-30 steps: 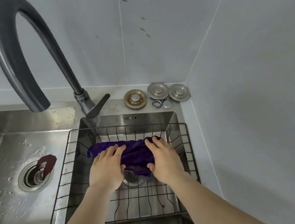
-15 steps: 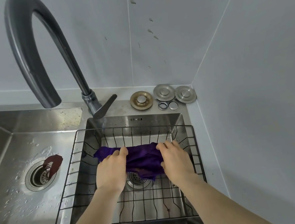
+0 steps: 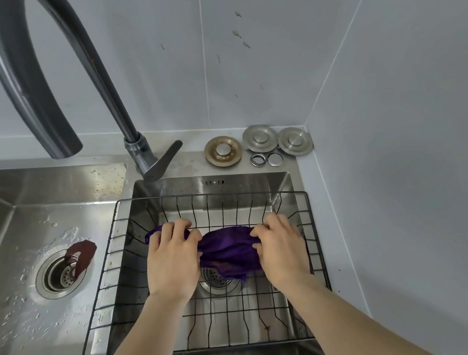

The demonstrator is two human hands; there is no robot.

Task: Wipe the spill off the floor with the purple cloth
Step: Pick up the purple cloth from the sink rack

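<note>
The purple cloth (image 3: 229, 251) hangs bunched between my two hands, inside the black wire basket (image 3: 112, 243) that sits in the small right sink basin. My left hand (image 3: 172, 257) grips the cloth's left end, with a purple corner sticking out past its fingers. My right hand (image 3: 283, 247) is closed on the right end. The cloth's lower edge droops over the basin's drain (image 3: 215, 281). No floor and no spill are in view.
A dark curved faucet (image 3: 42, 91) arches over the larger left basin (image 3: 21, 289), which is wet and has a drain (image 3: 58, 274) with a dark red stopper. Metal drain covers (image 3: 259, 139) lie on the back ledge. Grey walls close in behind and to the right.
Both hands went from lying flat on the spread cloth to gripping its ends. The cloth is now gathered into a bunch between them. The view moved closer to the basin.
</note>
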